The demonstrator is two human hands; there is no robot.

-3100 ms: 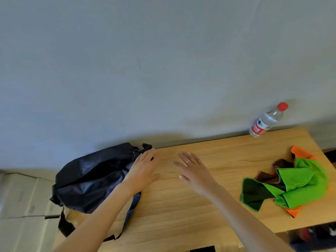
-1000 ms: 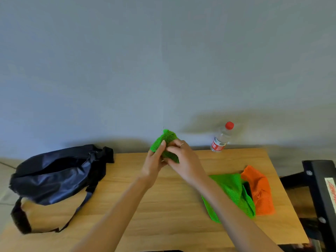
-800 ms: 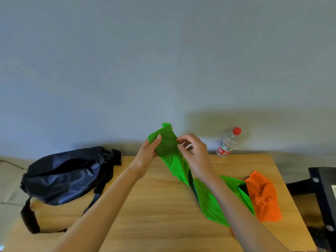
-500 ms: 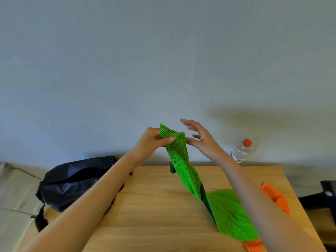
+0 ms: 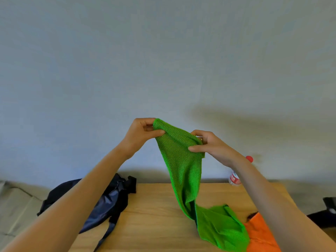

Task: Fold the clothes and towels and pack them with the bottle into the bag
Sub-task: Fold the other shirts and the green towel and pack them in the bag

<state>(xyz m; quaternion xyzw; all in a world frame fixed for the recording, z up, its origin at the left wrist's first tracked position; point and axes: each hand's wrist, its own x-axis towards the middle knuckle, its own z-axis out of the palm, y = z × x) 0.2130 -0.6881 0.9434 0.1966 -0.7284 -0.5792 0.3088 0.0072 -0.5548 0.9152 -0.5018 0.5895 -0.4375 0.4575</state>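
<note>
Moved: right hand (image 5: 209, 146) now pinches green mesh cloth (image 5: 183, 171) alongside left hand (image 5: 143, 132); top edge raised, tail trailing on wooden table (image 5: 154, 215). Risk: tail may drag the crumpled orange cloth (image 5: 260, 233).

Clear plastic red-capped bottle (image 5: 234, 178) mostly hidden behind right forearm; orange cloth (image 5: 258, 233) cut by bottom edge.

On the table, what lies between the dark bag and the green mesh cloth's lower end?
Head view: bare light wooden tabletop separates the dark navy fabric bag from the bright green mesh cloth, whose lower end rests on the wood. Nothing else sits there.
</note>
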